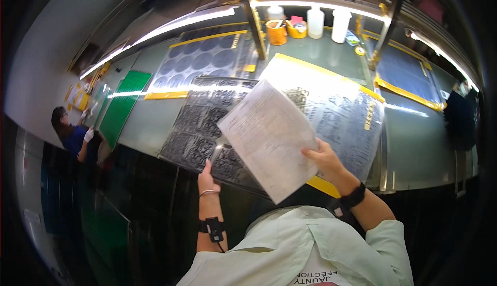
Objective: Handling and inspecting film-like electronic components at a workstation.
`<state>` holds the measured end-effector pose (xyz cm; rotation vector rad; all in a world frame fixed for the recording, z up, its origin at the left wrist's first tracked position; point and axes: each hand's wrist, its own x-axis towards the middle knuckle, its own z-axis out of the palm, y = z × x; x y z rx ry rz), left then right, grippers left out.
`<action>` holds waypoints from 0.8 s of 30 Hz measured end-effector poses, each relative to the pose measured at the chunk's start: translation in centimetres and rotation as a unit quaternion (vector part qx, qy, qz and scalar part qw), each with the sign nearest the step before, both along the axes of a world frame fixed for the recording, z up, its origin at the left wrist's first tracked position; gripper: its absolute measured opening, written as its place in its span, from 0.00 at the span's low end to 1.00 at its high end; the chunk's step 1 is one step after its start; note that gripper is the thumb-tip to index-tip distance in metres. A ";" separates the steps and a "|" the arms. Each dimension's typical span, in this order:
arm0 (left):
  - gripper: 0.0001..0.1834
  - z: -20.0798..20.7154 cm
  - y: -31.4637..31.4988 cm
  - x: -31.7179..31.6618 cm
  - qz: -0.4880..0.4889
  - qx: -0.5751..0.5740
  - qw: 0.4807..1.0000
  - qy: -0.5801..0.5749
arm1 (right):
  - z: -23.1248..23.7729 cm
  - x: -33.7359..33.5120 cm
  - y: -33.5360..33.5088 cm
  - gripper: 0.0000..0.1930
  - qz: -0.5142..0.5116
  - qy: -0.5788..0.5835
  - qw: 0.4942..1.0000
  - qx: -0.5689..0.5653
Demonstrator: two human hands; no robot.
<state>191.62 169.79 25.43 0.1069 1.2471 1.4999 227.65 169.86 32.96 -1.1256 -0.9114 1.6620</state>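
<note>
My right hand [327, 160] is closed on the edge of a pale printed sheet [269, 136], which looks like paper in a clear sleeve. The sheet is held up at a slant, covering part of what lies behind it. My left hand [208, 181] grips the near edge of a dark panel [194, 125] with raised, winding patterns, its thumb on top and the other fingers mostly hidden. Behind the sheet, on the bench, lies a large translucent film [341, 115] with dark markings and yellow taped borders. Glare washes out its far part.
Left on the bench [150, 118] are a film with dark circles [194, 58] and a green board [124, 99]. White bottles [315, 23] and an orange tape roll [276, 33] stand at the back. Another dark film [406, 74] lies right. A person [75, 130] wearing gloves works far left.
</note>
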 end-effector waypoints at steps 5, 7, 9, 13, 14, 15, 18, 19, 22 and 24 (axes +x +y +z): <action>0.18 1.9 -0.3 3.9 -0.018 0.002 0.996 0.085 | -4.2 -6.5 0.1 0.18 0.105 -0.158 0.978 0.088; 0.17 1.9 -0.7 4.0 -0.020 0.022 0.996 0.086 | -3.0 -7.0 -0.5 0.18 0.149 -0.257 0.947 0.124; 0.16 2.1 -0.8 3.9 -0.022 0.043 0.995 0.087 | -0.4 -4.4 -1.3 0.17 0.109 -0.392 0.894 0.185; 0.16 2.2 -1.2 2.7 -0.010 0.035 0.996 0.076 | 1.8 4.8 -4.7 0.11 -0.107 -0.543 0.819 0.150; 0.16 2.0 -1.1 2.6 -0.015 0.032 0.996 0.080 | 2.0 7.9 -6.5 0.11 -0.086 -0.607 0.789 0.047; 0.15 1.8 -0.8 2.7 -0.023 0.031 0.996 0.082 | 2.1 10.3 -8.9 0.13 -0.097 -0.584 0.806 0.022; 0.15 2.1 -0.6 3.1 -0.029 0.041 0.996 0.075 | -1.3 15.7 -17.0 0.19 -0.045 -0.439 0.870 -0.219; 0.15 2.2 -0.6 3.1 -0.028 0.040 0.996 0.074 | -2.9 15.9 -18.8 0.22 -0.056 -0.335 0.901 -0.271; 0.15 2.3 -0.7 3.2 -0.038 0.037 0.996 0.071 | -4.4 12.1 -20.4 0.25 -0.080 -0.025 0.983 -0.163; 0.15 2.5 -0.5 3.7 -0.019 0.046 0.994 0.101 | -5.3 9.0 -19.3 0.24 -0.168 0.049 0.977 -0.119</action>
